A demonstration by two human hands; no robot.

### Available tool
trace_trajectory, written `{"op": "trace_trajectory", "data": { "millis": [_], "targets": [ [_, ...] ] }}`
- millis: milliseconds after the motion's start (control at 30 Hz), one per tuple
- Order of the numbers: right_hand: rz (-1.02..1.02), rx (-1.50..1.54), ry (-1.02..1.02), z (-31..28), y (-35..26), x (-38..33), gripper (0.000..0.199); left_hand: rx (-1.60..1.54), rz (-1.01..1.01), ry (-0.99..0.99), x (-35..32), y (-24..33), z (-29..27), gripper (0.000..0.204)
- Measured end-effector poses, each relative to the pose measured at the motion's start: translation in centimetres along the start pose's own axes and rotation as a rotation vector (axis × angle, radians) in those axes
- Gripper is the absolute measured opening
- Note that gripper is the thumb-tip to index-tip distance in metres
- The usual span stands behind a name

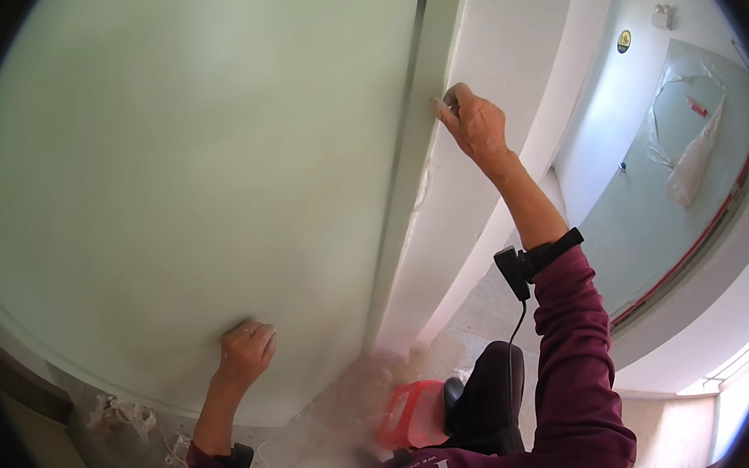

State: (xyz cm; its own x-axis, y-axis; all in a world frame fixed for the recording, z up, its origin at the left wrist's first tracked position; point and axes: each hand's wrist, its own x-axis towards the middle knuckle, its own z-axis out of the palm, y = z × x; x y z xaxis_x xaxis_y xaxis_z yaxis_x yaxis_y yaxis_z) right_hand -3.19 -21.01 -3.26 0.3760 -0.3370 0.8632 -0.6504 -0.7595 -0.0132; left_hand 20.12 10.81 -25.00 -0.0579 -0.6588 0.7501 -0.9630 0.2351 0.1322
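Note:
A pale green door (198,132) fills the left of the view. My left hand (248,350) rests against its lower part, fingers curled; whatever lies under them is hidden. Higher up and to the right, my right hand (478,126) is at the pale door frame (423,115), where the frame meets the white wall (497,76). Thumb and fingers of that hand are bent together at the edge, and the fingertips look dusty. I cannot make out anything between them.
A red plastic stool (413,415) stands on the dusty floor below me, beside my dark shoe (453,391). Crumpled plastic (123,417) and scraps lie by the door's bottom edge. At right is another green door (660,186) with torn plastic film (695,162).

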Motion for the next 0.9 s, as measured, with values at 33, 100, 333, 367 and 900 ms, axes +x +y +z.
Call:
{"op": "trace_trajectory", "data": {
  "millis": [33, 100, 333, 367, 900],
  "targets": [
    [-0.022, 0.041, 0.015, 0.3, 0.2, 0.0, 0.021, 0.0, 0.0, 0.002, 0.2, 0.1, 0.0, 0.011],
    [-0.023, 0.002, 0.026, 0.5, 0.8, 0.4, 0.02, -0.052, 0.018, 0.013, 0.7, 0.4, -0.1, 0.013],
    [-0.053, -0.005, 0.1, -0.6, 0.2, 0.9, 0.014, 0.034, 0.01, -0.055, -0.6, 1.1, -0.9, 0.011],
    [-0.054, -0.01, 0.11, -1.1, 0.1, 1.1, 0.014, 0.026, 0.0, -0.06, -1.0, 1.0, -0.8, 0.011],
    [-0.067, 0.063, 0.108, -0.6, 0.5, 1.7, 0.022, 0.028, 0.018, -0.047, -1.1, 0.5, -0.6, 0.009]
  ]
}}
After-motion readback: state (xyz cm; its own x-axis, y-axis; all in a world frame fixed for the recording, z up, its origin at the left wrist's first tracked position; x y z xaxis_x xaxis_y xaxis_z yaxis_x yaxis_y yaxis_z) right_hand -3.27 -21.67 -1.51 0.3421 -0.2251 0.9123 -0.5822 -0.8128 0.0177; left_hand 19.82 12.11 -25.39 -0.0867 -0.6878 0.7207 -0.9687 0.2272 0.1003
